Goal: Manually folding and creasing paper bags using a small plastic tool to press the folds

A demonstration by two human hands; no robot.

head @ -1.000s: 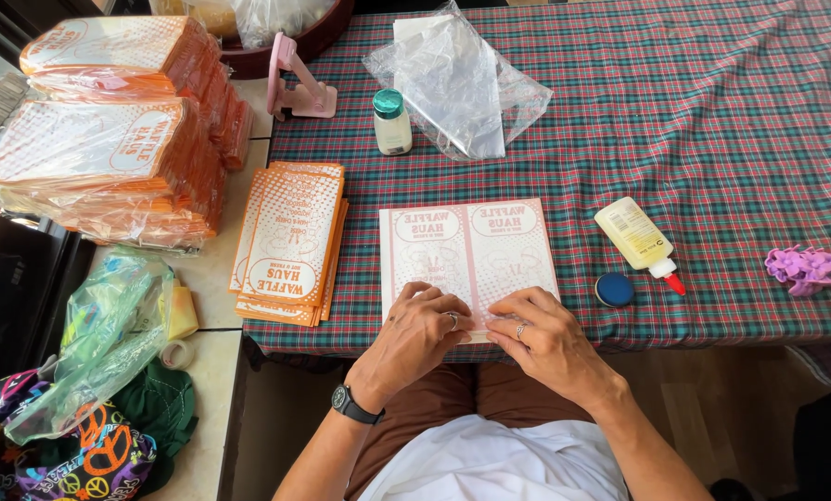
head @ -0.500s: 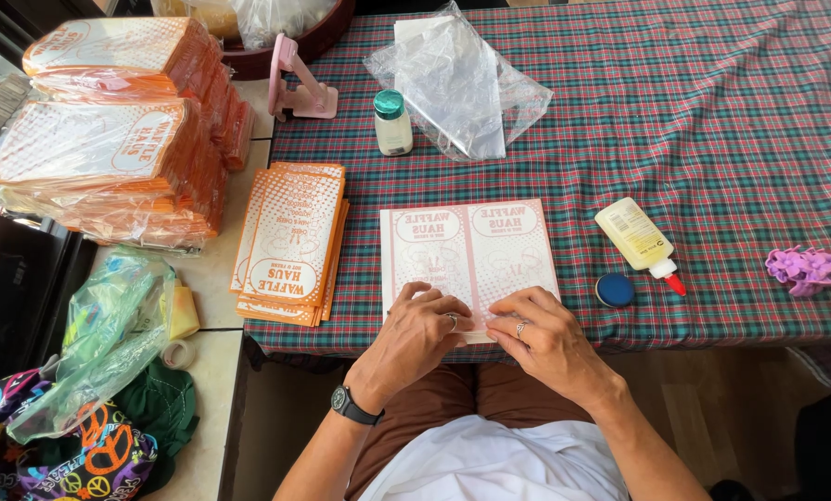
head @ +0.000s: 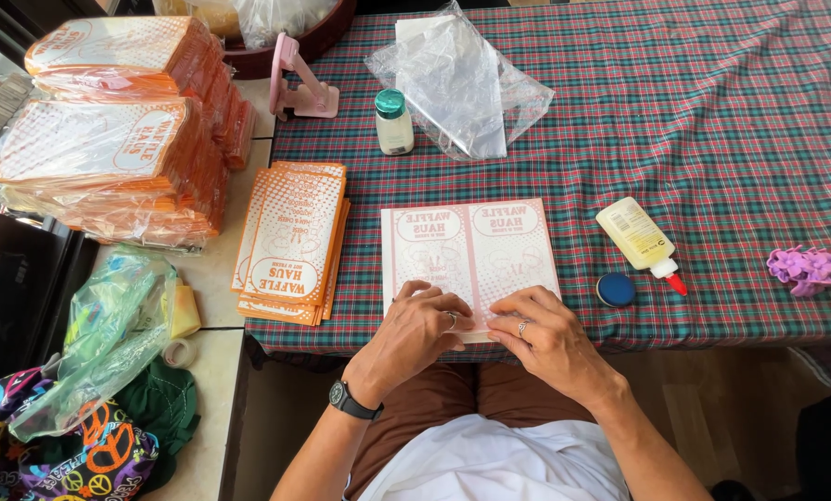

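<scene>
Paper bag (head: 471, 255), flat and pink-printed, lying on the plaid table (head: 712, 111) at its near edge, straight in front of the seated person. Pressed down at its near end by both hands: left hand (head: 415, 334) with fingers spread flat on the bag's near left part, a ring on one finger and a dark watch (head: 346, 401) on the wrist; right hand (head: 545, 336) with fingers bent and tips on the bag's near right part, also ringed. Neither hand closed around anything, both simply resting on the paper, fingertips nearly meeting at the bag's middle fold.

Left of the bag, a small stack of orange-printed bags (head: 290, 241) hanging over the table's edge. Further left of the bag, two tall wrapped bundles of the same bags (head: 109, 158). Beyond the bag, a small white bottle with a green cap (head: 394, 122), a crumpled clear plastic sheet (head: 462, 88) beside it, and a pink stand (head: 302, 83). Right of the bag, a glue bottle with a red tip (head: 638, 239) lying on its side, a round blue lid (head: 615, 289) just beside the bag's corner, and well off to the right a purple hair clip (head: 805, 267). Near left of the bag, below table level, a green plastic bag (head: 100, 334) over a colourful patterned bag (head: 54, 455).
</scene>
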